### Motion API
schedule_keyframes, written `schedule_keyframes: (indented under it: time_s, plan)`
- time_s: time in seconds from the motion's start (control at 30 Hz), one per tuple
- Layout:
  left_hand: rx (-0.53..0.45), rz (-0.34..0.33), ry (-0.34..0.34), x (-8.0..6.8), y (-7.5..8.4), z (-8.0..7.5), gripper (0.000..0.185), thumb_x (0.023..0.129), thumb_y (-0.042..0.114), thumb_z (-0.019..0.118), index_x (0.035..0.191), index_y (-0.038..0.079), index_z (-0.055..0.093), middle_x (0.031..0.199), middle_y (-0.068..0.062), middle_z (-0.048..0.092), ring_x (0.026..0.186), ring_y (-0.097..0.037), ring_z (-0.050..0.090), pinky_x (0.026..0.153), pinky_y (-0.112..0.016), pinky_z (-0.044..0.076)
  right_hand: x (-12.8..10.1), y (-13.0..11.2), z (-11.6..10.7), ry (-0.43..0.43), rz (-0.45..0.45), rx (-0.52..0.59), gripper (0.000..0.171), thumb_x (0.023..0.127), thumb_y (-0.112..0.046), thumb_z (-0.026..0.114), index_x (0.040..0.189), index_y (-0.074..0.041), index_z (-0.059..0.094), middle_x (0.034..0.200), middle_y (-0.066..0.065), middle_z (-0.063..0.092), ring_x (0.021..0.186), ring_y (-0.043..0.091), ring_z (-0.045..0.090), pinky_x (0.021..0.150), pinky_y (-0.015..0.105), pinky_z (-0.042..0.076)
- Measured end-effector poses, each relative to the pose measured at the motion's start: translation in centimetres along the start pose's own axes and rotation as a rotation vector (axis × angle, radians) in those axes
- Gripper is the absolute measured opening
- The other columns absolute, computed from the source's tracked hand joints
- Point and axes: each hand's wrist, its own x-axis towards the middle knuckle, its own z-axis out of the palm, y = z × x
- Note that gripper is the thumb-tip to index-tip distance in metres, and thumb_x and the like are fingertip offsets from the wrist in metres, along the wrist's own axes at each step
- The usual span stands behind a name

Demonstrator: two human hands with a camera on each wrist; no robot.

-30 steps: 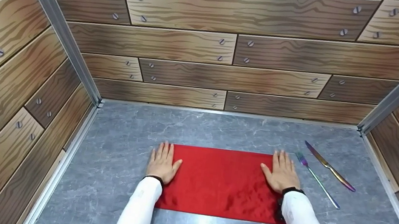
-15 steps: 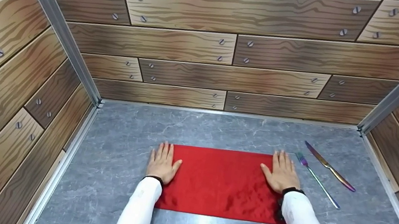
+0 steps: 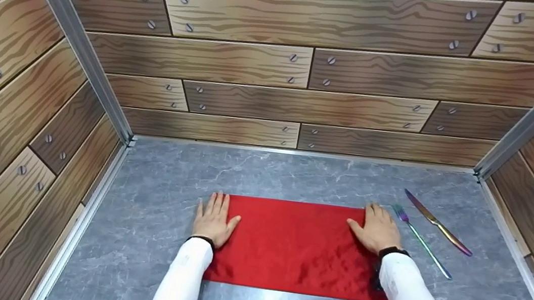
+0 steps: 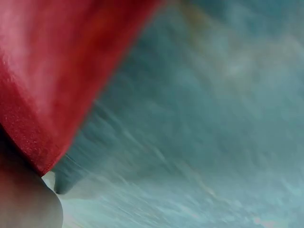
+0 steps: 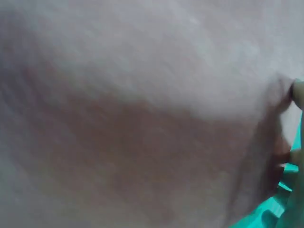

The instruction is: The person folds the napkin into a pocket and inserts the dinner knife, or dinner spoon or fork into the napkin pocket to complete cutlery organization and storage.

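Observation:
A red, velvety rectangular cloth (image 3: 286,244) lies flat on the grey marbled surface in the head view. My left hand (image 3: 213,221) rests on its left edge, fingers straight and thumb spread onto the red. On the right edge rests my right hand (image 3: 377,230), its thumb pointing inward and its fingers slightly bent. Just right of that hand lies a rainbow-coloured fork (image 3: 421,240). In the left wrist view a corner of the cloth (image 4: 57,71) shows blurred over the surface. Close, blurred skin fills most of the right wrist view.
A rainbow-coloured table knife (image 3: 436,222) lies beyond the fork, roughly parallel to it. Wood-patterned panels (image 3: 242,98) stand at the back and both sides, joined by metal corner posts. The grey surface (image 3: 149,237) extends around the cloth.
My right hand's fingers have bent slightly and its wrist looks a little raised. The left hand stays on the cloth's edge. The whole head view has shifted slightly left.

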Motion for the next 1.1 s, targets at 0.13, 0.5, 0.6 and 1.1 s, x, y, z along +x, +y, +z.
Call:
schedule_keyframes:
  time_s: [0.13, 0.5, 0.6, 1.1]
  plan:
    - [0.021, 0.006, 0.024, 0.1, -0.6, 0.0, 0.078, 0.106, 0.059, 0.035, 0.165, 0.010, 0.023, 0.172, -0.015, 0.021, 0.161, -0.033, 0.015, 0.130, -0.061, 0.008, 0.6, -0.1, -1.1, 0.040, 0.034, 0.050, 0.061, 0.095, -0.027, 0.057, 0.141, 0.013, 0.049, 0.143, 0.037, 0.047, 0.133, 0.057, 0.040, 0.112, 0.069, 0.037]
    - [-0.004, 0.020, 0.036, -0.2, -0.7, 0.6, 0.078, 0.106, 0.061, 0.034, 0.164, 0.010, 0.024, 0.172, -0.015, 0.021, 0.161, -0.033, 0.016, 0.130, -0.060, 0.008, 1.1, 0.7, -3.5, -0.112, 0.176, 0.130, 0.045, 0.084, -0.030, 0.068, 0.109, 0.006, 0.060, 0.117, 0.031, 0.058, 0.117, 0.056, 0.046, 0.097, 0.063, 0.041]
    - [-0.002, 0.017, 0.033, -0.5, -0.6, 0.7, 0.078, 0.106, 0.060, 0.035, 0.164, 0.010, 0.025, 0.172, -0.015, 0.022, 0.161, -0.033, 0.016, 0.130, -0.060, 0.008, 1.0, 0.9, -3.4, -0.123, 0.212, 0.260, 0.045, 0.083, -0.026, 0.069, 0.113, 0.006, 0.055, 0.116, 0.029, 0.061, 0.113, 0.052, 0.052, 0.094, 0.056, 0.046]
    - [0.136, 0.091, 0.117, 0.3, 1.4, -1.3, 0.074, 0.100, 0.051, 0.057, 0.158, 0.008, 0.040, 0.165, -0.017, 0.037, 0.156, -0.036, 0.028, 0.127, -0.061, 0.019, 1.0, 1.9, -3.8, -0.015, 0.292, 0.674, 0.059, 0.090, -0.007, 0.054, 0.141, 0.018, 0.039, 0.126, 0.036, 0.060, 0.099, 0.026, 0.059, 0.081, 0.027, 0.049]
